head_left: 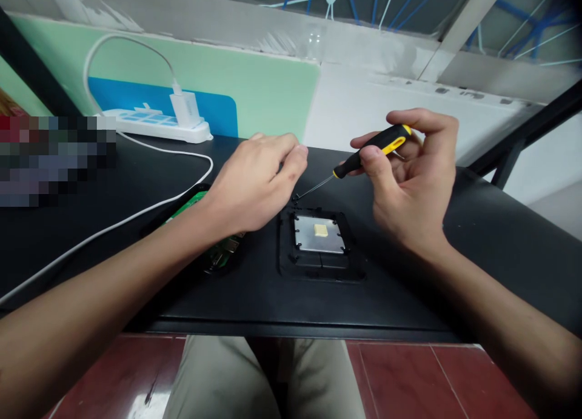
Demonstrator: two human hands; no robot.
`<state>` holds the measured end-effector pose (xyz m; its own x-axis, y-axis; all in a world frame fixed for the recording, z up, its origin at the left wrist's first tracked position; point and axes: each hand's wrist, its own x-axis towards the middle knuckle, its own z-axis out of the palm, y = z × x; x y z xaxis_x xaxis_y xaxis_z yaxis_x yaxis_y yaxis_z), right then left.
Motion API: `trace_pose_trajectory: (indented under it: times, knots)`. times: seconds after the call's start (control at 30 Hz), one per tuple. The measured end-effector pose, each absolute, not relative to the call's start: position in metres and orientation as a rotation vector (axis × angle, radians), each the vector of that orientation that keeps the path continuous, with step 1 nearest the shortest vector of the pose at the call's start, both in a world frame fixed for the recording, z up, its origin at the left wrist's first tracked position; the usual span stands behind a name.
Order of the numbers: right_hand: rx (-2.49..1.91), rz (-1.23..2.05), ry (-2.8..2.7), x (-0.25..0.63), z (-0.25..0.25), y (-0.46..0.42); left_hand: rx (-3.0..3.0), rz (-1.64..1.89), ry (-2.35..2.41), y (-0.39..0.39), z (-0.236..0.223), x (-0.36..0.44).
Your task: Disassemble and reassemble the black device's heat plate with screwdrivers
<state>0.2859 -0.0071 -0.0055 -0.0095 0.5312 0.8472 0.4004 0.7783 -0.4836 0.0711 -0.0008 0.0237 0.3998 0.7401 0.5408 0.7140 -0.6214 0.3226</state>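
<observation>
You sit at a black tabletop (500, 237) with a glossy dark-red tile floor (400, 376) under it. Behind it a pale green panel (254, 85) carries a blue patch (136, 97). To its right the wall (364, 103) is white. A white power strip (150, 125) lies at the tabletop's back edge with a charger (185, 108) plugged in; its white cable (113, 225) runs across to the left. Glass with blue lines (364, 0) sits up top. A black frame bar (522, 137) slants at right.
</observation>
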Motion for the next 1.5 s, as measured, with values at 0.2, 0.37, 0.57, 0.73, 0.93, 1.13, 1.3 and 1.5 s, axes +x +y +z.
trace_pose_trajectory:
  times: [0.2,0.37,0.57,0.73,0.93,1.13,1.3,1.5]
  knots:
    - [-0.747,0.101,-1.593,0.286,-0.001,-0.009,2.607,1.010,1.360,0.000,0.022,0.072]
    - [-0.777,0.104,-1.563,0.287,0.000,-0.009,2.613,0.993,1.338,0.000,0.021,0.071]
    - [-0.807,0.136,-1.587,0.287,-0.004,-0.006,2.612,0.969,1.331,-0.001,0.020,0.071]
    - [-0.828,0.141,-1.599,0.288,-0.005,-0.005,2.617,0.924,1.360,-0.002,0.021,0.072]
    - [-0.801,0.115,-1.543,0.289,0.001,-0.009,2.606,0.930,1.363,-0.002,0.022,0.072]
    - [-0.833,0.245,-1.373,0.308,0.003,0.011,2.660,0.921,1.214,-0.001,0.021,0.070]
    - [-0.954,0.478,-1.299,0.318,-0.002,0.027,2.743,0.782,0.924,-0.004,0.020,0.072]
    - [-1.006,0.659,-1.294,0.312,-0.002,0.024,2.785,0.688,0.804,-0.005,0.017,0.072]
